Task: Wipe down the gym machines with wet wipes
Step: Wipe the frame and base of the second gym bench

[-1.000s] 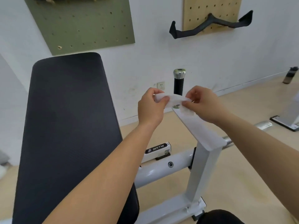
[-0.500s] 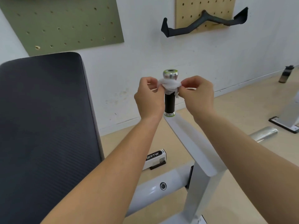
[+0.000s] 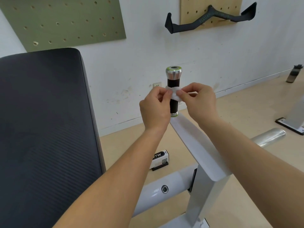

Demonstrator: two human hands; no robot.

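Observation:
A white wet wipe [image 3: 174, 94] is wrapped around the middle of an upright black handle grip [image 3: 173, 83] with a silver cap. My left hand [image 3: 155, 109] pinches the wipe's left end and my right hand [image 3: 199, 101] pinches its right end, one on each side of the grip. The grip stands at the far end of a white machine arm [image 3: 197, 145] that slopes towards me and joins a white post [image 3: 204, 199]. A large black padded backrest [image 3: 44, 129] fills the left side.
A white frame tube [image 3: 158, 190] runs under my arms. A chrome bar [image 3: 268, 137] sticks out at right, with another machine's base [image 3: 292, 122] and a dark bottle [image 3: 293, 74] on the tan floor. A black cable handle [image 3: 209, 20] hangs on the wall pegboard.
Both hands brought the wipe up from the arm onto the grip near its cap, then slid it down to the grip's middle.

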